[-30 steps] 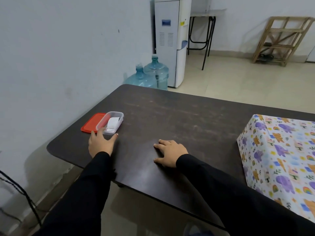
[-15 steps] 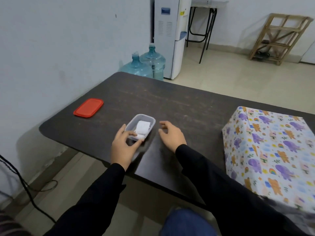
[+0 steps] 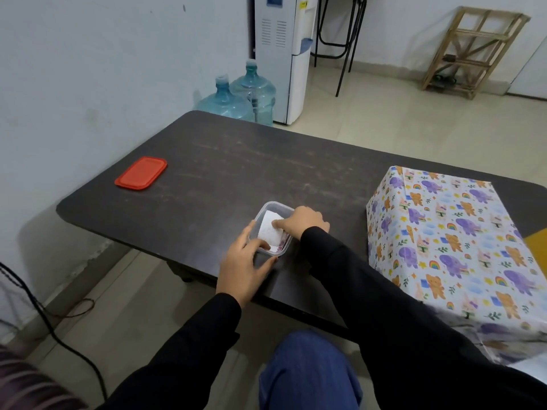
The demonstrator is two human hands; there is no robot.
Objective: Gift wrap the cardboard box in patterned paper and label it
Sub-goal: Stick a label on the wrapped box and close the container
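The left hand (image 3: 244, 263) grips the near-left corner of a clear plastic tub (image 3: 275, 204), with the thumb along its near wall and the fingers on its left wall. The right hand (image 3: 305, 221) reaches in from three o'clock, its forefinger tip resting on the white label slips (image 3: 268, 232) inside; whether it pinches them I cannot tell. The wrapped box (image 3: 450, 241), in animal-print paper, stands apart at the tub's three o'clock on the dark table (image 3: 236, 161). A red lid (image 3: 141, 173) lies at ten o'clock. Two water bottles (image 3: 236, 99) stand on the floor beyond the table at twelve.

The head-worn camera looks forward and down, close over the table (image 3: 236, 161).
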